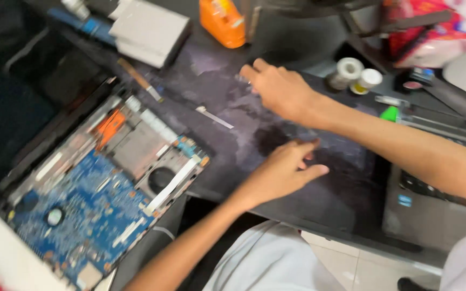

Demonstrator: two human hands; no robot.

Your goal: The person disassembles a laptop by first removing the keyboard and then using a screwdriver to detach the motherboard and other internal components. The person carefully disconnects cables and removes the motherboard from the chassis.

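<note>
Left hand (pixel 284 170): laid flat on the dark mat (pixel 227 118), fingers loosely spread, thumb stuck out to the side, nothing held.

Right hand (pixel 279 89): stretched out past the left hand, knuckles up, fingers curled down onto the mat. Whether anything tiny is pinched under the fingertips can't be told, it's pretty blurry there.

Mat: spread over the worktop under both hands, dark with cloudy grey patches.

Opened laptop (pixel 103 188): parked well off to the left of the left hand, bottom cover off, so the blue circuit board, a round fan opening and a white ribbon strip are all exposed. An orange bit can be seen at its far end.

Small white strip (pixel 214 117): left lying on the mat, to the left of the right hand and apart from it.

Slim tool (pixel 140 81): wooden-looking handle, laid on the mat further left, beyond the opened laptop.

Second laptop (pixel 432 188): sat under the right forearm, keyboard partly covered by it.

Green piece (pixel 390 113): seen just past the right forearm.

Two white rolls (pixel 354 74): stood side by side beyond the right hand, off to its right.

Orange bottle (pixel 222 21): placed further out, past the right hand.

Grey box (pixel 149 32): set at the far edge, left of the orange bottle.
</note>
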